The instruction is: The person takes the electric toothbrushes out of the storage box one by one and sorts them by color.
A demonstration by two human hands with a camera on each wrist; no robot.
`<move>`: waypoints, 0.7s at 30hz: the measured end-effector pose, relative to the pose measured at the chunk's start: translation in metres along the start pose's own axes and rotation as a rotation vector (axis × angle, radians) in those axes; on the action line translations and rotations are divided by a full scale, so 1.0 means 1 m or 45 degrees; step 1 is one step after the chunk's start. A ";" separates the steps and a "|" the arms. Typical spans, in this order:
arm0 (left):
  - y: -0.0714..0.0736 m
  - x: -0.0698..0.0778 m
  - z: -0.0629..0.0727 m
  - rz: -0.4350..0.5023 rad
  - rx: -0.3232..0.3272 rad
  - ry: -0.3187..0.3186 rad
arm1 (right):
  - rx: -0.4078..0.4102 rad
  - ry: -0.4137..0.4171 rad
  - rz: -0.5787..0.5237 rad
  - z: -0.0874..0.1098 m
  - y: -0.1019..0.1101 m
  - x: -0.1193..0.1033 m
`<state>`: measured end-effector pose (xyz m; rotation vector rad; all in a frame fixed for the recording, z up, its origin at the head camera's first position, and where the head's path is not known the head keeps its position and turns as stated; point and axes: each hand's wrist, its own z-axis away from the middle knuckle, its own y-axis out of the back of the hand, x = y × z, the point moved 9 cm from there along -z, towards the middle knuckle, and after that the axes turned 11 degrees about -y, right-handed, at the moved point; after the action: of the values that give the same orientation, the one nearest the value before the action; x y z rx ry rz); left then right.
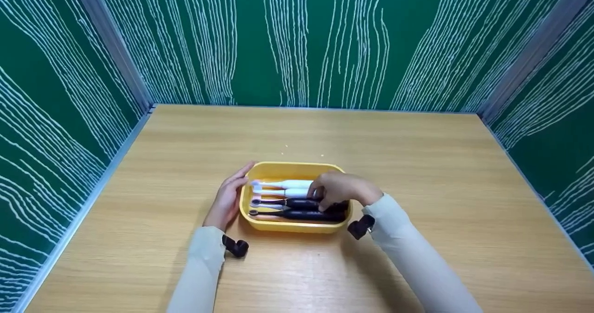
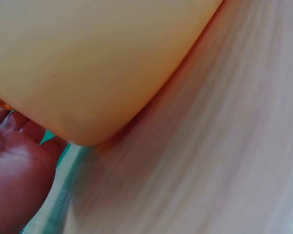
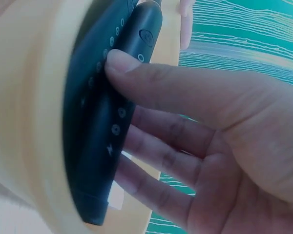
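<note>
A yellow plastic bin (image 1: 292, 227) holds electric toothbrushes lying side by side. Two white toothbrushes (image 1: 283, 184) lie toward its far side. Nearer the front are two black ones, the upper black toothbrush (image 1: 297, 203) and the front black toothbrush (image 1: 301, 215). My right hand (image 1: 341, 188) reaches over the right part of the bin. In the right wrist view its thumb and fingers pinch the handle of the upper black toothbrush (image 3: 118, 117), beside the other black handle. My left hand (image 1: 226, 201) rests against the bin's left end with fingers extended, partly hidden behind the bin wall (image 2: 88, 73) in the left wrist view.
The bin stands on a wood-grain table (image 1: 394, 155). Green panels (image 1: 260, 48) with white wavy lines enclose the back and both sides. A few tiny white specks lie behind the bin. Each wrist carries a small black camera.
</note>
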<state>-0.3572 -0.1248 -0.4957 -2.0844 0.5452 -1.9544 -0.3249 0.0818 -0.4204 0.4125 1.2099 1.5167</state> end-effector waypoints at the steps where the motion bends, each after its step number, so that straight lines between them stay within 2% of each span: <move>1: 0.000 0.000 -0.001 0.001 0.001 0.000 | -0.003 -0.009 -0.004 0.000 0.000 0.001; 8: -0.005 0.001 -0.002 0.002 -0.026 -0.015 | 0.010 0.035 -0.010 0.004 0.003 0.001; 21: -0.001 0.000 0.000 0.040 -0.004 0.013 | 0.000 0.048 -0.040 0.002 0.001 -0.002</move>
<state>-0.3574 -0.1239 -0.4956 -2.0562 0.5793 -1.9496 -0.3232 0.0813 -0.4183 0.3650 1.2401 1.5037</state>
